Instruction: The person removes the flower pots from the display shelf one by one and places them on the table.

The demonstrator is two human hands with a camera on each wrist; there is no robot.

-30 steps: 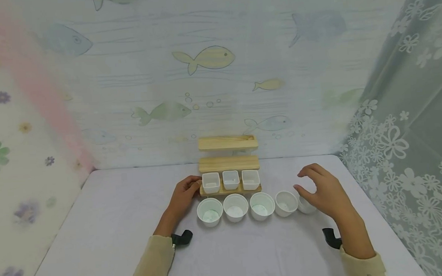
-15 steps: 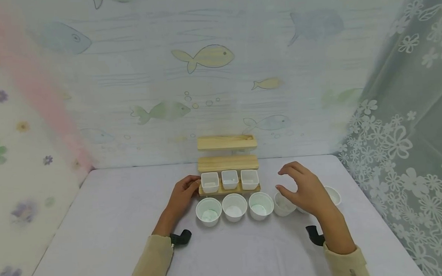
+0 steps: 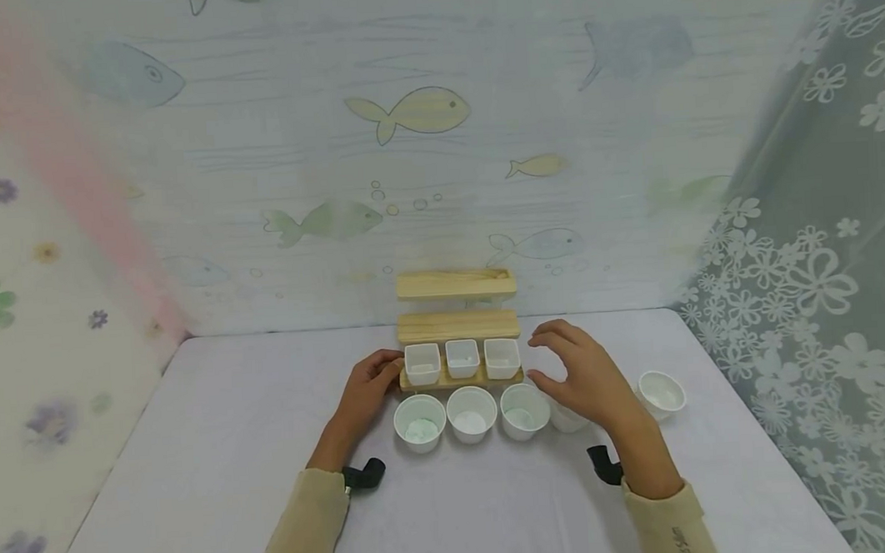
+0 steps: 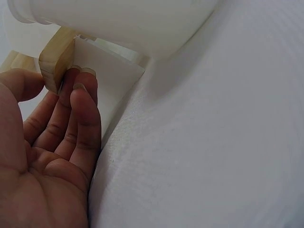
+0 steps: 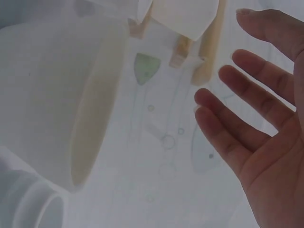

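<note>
A stepped wooden rack [image 3: 458,326] stands at the back of the table, with three square white cups [image 3: 462,359] on its lowest shelf. Round white cups [image 3: 471,414] line up in front of it. My left hand [image 3: 371,386] holds the left end of the lowest shelf. In the left wrist view the shelf's wooden end [image 4: 53,66] sits between thumb and fingertips [image 4: 81,76]. My right hand [image 3: 577,375] hovers with fingers spread over the fourth round cup [image 3: 565,421], which it partly hides. It holds nothing. The right wrist view shows the open palm [image 5: 259,123] beside a round cup [image 5: 61,95].
One more round cup [image 3: 662,393] stands alone at the right. The table [image 3: 219,455] is covered in white cloth. Fish-print walls close the back and left, and a flowered curtain [image 3: 811,290] hangs on the right.
My right hand has moved left, away from the far right cup, and now hangs over the fourth cup by the rack. The left hand has stayed on the shelf end.
</note>
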